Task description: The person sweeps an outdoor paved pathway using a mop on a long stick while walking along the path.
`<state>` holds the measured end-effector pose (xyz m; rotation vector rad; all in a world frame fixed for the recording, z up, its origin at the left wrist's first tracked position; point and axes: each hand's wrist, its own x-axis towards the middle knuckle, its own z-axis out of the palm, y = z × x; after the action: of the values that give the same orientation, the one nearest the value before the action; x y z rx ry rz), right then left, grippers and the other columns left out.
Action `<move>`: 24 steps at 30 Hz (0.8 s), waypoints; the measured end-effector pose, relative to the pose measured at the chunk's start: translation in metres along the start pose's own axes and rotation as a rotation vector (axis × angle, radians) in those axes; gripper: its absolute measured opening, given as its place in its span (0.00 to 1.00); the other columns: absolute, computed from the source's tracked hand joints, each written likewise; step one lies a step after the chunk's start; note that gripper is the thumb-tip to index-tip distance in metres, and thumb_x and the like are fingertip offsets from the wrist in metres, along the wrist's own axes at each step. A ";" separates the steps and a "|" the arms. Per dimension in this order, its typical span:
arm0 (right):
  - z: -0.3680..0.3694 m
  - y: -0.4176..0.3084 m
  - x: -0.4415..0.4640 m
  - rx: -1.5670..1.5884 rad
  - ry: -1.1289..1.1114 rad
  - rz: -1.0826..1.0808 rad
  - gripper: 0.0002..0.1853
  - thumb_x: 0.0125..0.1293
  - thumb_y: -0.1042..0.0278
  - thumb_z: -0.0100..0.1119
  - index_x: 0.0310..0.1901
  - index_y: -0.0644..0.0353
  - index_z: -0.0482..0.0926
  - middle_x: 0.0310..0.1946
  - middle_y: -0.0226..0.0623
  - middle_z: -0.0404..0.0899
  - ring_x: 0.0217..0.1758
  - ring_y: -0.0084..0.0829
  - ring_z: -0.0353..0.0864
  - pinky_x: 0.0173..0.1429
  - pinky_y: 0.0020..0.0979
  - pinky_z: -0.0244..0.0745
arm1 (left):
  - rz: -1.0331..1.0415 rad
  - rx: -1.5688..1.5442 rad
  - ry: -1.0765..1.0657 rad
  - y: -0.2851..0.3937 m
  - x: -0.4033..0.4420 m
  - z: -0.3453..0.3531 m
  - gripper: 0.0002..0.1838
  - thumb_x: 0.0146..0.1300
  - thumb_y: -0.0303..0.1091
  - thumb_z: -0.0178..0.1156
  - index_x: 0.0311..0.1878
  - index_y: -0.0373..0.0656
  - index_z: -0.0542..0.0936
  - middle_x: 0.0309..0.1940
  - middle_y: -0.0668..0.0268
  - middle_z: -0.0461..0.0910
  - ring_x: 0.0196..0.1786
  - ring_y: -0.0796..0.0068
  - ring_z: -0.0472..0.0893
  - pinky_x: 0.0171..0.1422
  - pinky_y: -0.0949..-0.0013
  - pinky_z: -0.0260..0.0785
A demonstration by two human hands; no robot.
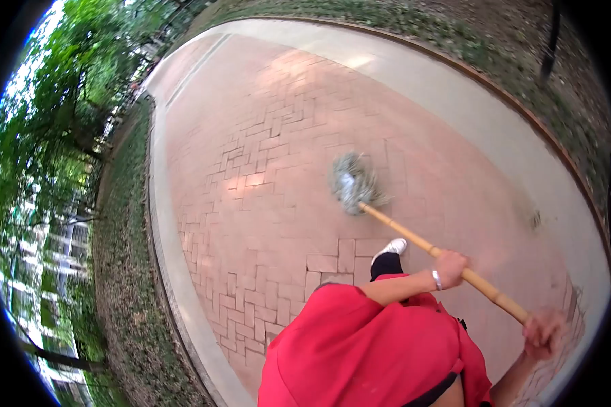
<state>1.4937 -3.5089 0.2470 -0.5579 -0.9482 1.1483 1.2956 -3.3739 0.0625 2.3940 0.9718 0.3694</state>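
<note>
A broom [400, 226] with a jointed bamboo handle slants across the path. Its bushy grey-green head [354, 183], with a whitish patch in the middle, is blurred and lies low over the pink bricks. My left hand [450, 268], with a light band at the wrist, is wrapped round the middle of the handle. Farther up, near the handle's top end, my right hand [544, 332] is closed on it, smeared by motion. My red top [366, 339] fills the bottom of the view, and one white shoe [390, 249] shows just below the broom head.
Pink paving bricks [258, 224] run along the path between pale concrete borders [455, 102]. A raised edging [523, 112] bounds the right side, with a dark post [551, 47] beyond it. Low ground plants [125, 237] and trees [54, 102] line the left.
</note>
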 end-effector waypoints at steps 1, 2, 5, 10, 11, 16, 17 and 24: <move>0.004 0.035 0.025 -0.003 0.014 0.011 0.20 0.62 0.60 0.48 0.15 0.57 0.60 0.08 0.27 0.58 0.09 0.24 0.54 0.20 0.27 0.64 | -0.070 0.015 0.011 -0.036 -0.004 -0.014 0.07 0.35 0.31 0.63 0.23 0.51 0.77 0.18 0.65 0.77 0.26 0.60 0.79 0.31 0.58 0.70; 0.011 0.068 0.050 0.058 0.026 0.113 0.18 0.59 0.61 0.48 0.15 0.58 0.60 0.08 0.27 0.58 0.10 0.24 0.55 0.20 0.26 0.61 | -0.126 0.009 0.025 -0.073 -0.009 -0.033 0.07 0.36 0.32 0.63 0.23 0.51 0.77 0.18 0.64 0.77 0.26 0.60 0.79 0.30 0.58 0.70; 0.058 0.154 0.131 0.091 -0.085 0.392 0.13 0.53 0.66 0.47 0.15 0.60 0.61 0.10 0.28 0.59 0.16 0.24 0.58 0.22 0.26 0.55 | -0.342 0.025 0.106 -0.175 -0.036 -0.069 0.03 0.40 0.35 0.62 0.21 0.52 0.78 0.18 0.63 0.77 0.24 0.58 0.78 0.28 0.58 0.69; 0.122 0.303 0.190 -0.034 -0.319 0.634 0.13 0.60 0.65 0.48 0.26 0.67 0.74 0.13 0.25 0.65 0.16 0.14 0.58 0.19 0.20 0.52 | -0.568 0.098 0.697 -0.303 -0.097 -0.085 0.08 0.44 0.34 0.65 0.20 0.44 0.76 0.17 0.58 0.74 0.23 0.56 0.73 0.31 0.58 0.66; 0.130 0.333 0.190 -0.040 -0.345 0.669 0.13 0.61 0.65 0.48 0.26 0.66 0.74 0.14 0.25 0.65 0.16 0.14 0.59 0.20 0.20 0.53 | -0.590 0.135 0.828 -0.315 -0.101 -0.087 0.10 0.45 0.34 0.65 0.18 0.42 0.74 0.15 0.58 0.72 0.21 0.57 0.71 0.30 0.59 0.64; 0.152 0.353 0.210 -0.005 -0.189 0.627 0.16 0.64 0.64 0.46 0.20 0.63 0.69 0.14 0.23 0.62 0.17 0.13 0.57 0.21 0.20 0.50 | -0.737 -0.282 0.791 -0.400 -0.122 -0.042 0.17 0.46 0.36 0.66 0.13 0.40 0.69 0.12 0.56 0.68 0.19 0.58 0.67 0.31 0.56 0.59; 0.143 0.349 0.206 -0.024 -0.160 0.613 0.17 0.64 0.64 0.45 0.19 0.62 0.68 0.14 0.23 0.62 0.17 0.13 0.57 0.21 0.20 0.50 | -0.708 -0.320 0.716 -0.395 -0.110 -0.041 0.17 0.46 0.36 0.66 0.13 0.40 0.69 0.12 0.56 0.68 0.19 0.58 0.67 0.31 0.56 0.59; 0.058 0.263 0.132 -0.158 0.413 0.445 0.19 0.64 0.66 0.44 0.16 0.61 0.62 0.12 0.25 0.58 0.17 0.16 0.56 0.24 0.22 0.53 | -0.292 -0.040 -0.051 -0.297 0.032 -0.020 0.16 0.50 0.39 0.62 0.14 0.42 0.72 0.15 0.56 0.71 0.23 0.52 0.70 0.32 0.56 0.58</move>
<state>1.3249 -3.3002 0.1140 -1.1277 -0.5703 1.2868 1.1422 -3.1651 -0.0865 2.1726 1.2555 0.2163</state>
